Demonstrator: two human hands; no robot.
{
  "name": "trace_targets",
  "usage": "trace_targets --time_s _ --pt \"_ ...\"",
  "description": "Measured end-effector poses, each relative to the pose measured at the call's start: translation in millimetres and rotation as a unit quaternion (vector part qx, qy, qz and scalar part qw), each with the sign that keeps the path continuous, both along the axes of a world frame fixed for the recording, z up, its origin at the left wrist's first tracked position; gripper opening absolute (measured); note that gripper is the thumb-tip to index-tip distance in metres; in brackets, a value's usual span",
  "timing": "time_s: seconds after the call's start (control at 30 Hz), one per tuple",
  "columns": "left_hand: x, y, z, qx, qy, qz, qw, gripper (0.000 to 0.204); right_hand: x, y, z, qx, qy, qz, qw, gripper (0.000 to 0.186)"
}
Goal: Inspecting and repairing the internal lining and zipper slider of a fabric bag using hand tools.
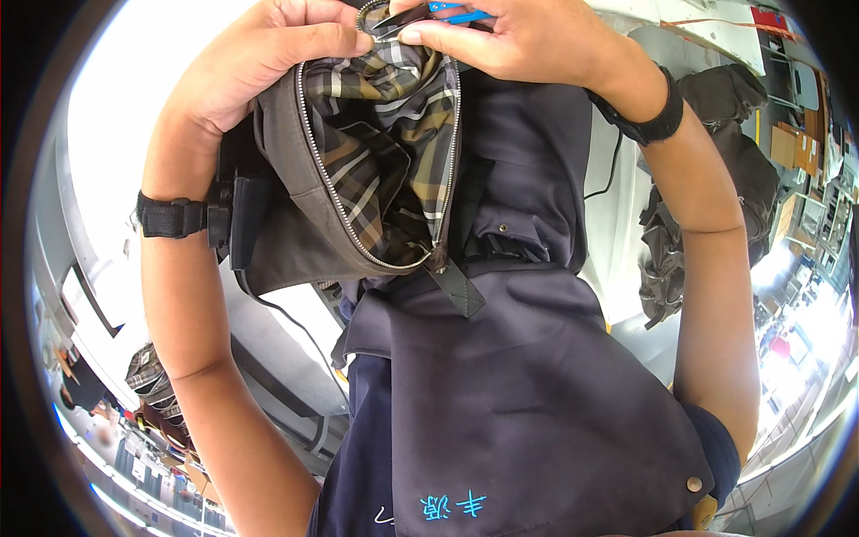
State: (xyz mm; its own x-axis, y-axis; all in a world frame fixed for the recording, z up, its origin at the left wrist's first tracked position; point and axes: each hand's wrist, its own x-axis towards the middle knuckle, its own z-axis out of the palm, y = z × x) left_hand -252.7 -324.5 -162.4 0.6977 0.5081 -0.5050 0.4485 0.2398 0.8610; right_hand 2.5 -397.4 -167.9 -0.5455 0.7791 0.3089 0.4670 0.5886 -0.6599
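A dark brown-grey bag stands with its long zip open in front of me, baring a plaid lining in brown, white and black. My left hand pinches the far end of the zipped edge between thumb and fingers. Opposite it, my right hand grips small thread snips with blue handles, its thumb tip close to the same edge. Dark blades reach toward the zip end; whether they touch it I cannot tell. At the near zip end hangs a dark strap tab.
A dark apron covers my front. Beyond the bag's left side is a bright white surface. Dark bags are heaped at the right; plaid pieces lie lower left. A black cable runs from my left wrist strap. A person is at far left.
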Motion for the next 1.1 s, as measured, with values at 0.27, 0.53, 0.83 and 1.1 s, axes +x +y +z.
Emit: trace_targets --time_s 0.27,0.53,0.83,1.1 --pt "-5.1 -5.2 6.6 -0.003 0.005 0.015 1.0 0.018 -3.5 -15.0 33.8 0.053 -0.092 -0.071 0.992 0.022" --pt "-4.8 -6.7 3.2 -0.024 -0.04 0.008 0.999 0.019 -31.3 -30.2 3.6 -0.108 0.134 -0.136 0.976 0.024" --pt "5.4 -20.4 10.3 -0.059 -0.051 0.108 0.991 0.019 -33.0 -47.2 -3.3 -0.164 0.207 -0.217 0.94 0.018" --pt "2.3 -27.9 6.5 -0.046 -0.015 0.158 0.986 0.021 -25.9 -50.6 -32.9 -0.213 0.318 -0.174 0.907 0.021"
